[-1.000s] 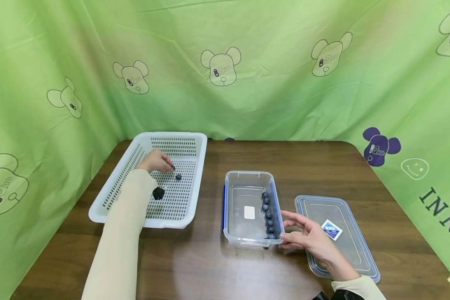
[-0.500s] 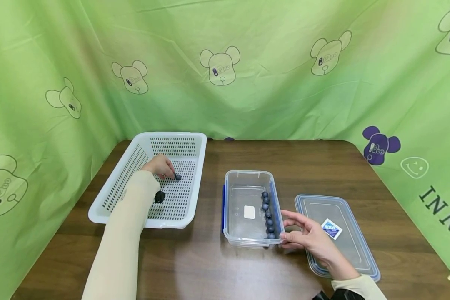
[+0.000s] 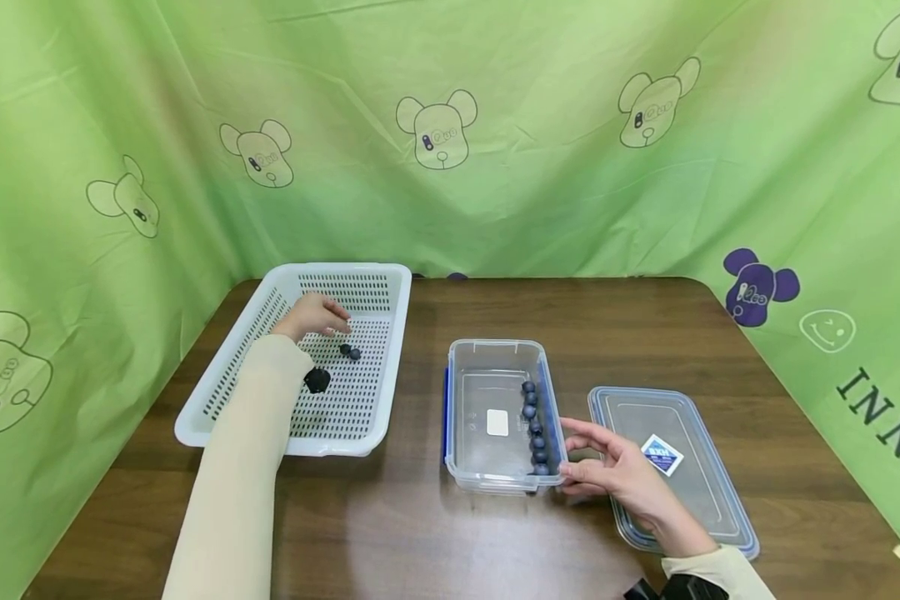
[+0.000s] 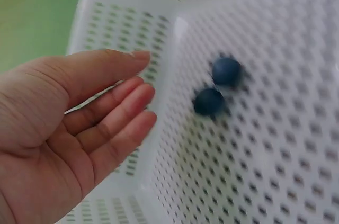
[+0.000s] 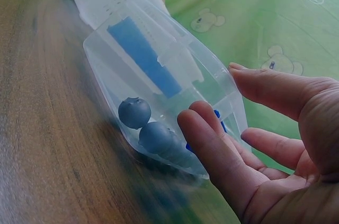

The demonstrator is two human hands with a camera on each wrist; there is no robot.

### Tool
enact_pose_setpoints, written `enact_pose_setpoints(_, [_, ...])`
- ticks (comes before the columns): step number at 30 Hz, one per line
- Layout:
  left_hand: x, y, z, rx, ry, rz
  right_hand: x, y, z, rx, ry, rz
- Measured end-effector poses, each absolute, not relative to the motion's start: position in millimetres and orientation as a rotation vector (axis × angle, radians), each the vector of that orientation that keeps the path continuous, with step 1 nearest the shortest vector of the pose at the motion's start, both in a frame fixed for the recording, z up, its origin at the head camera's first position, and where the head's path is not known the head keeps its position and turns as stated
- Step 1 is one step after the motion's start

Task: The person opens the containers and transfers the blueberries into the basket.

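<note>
Two blueberries (image 3: 350, 352) lie side by side on the floor of a white perforated plastic basket (image 3: 386, 392). Just above and behind them, inside the basket, my left hand (image 3: 315, 315) hovers with loosely bent fingers and nothing between them; the left wrist view shows the bare palm (image 4: 53, 144). A clear plastic container (image 3: 476, 467) stands at mid-table, with several blueberries (image 3: 537, 443) lined up along its right wall. My right hand (image 3: 622, 479) rests its extended fingertips against that wall from outside. In the right wrist view, the container wall partly blurs the berries (image 5: 134, 113).
A clear lid (image 3: 708, 492) with a blue-and-white label lies right of the container, partly under my right hand. Blue clips (image 3: 446, 417) hang along the container's left side. A green printed curtain (image 3: 540, 217) surrounds the back and sides of the wooden table (image 3: 390, 533).
My left hand has moved one blueberry toward the other, let it go beside it, then lifted back and away. The right hand has stayed at the container.
</note>
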State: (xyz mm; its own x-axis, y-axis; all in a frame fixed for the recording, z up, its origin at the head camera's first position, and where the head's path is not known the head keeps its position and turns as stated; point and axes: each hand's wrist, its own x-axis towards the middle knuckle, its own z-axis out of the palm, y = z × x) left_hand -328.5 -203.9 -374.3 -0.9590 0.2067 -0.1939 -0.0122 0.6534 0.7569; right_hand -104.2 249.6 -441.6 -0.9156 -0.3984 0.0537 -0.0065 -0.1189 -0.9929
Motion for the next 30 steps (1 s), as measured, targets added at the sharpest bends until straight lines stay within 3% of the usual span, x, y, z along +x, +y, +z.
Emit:
enact_pose_setpoints(17, [-331,-147,-332,0.221,2.061,1.924,-104,249,-442,-0.471,1.868,-2.131])
enact_pose_setpoints(30, [-307,-70,-313,0.241,1.732,1.956,-105,250,-443,-0.469,1.88,-2.126])
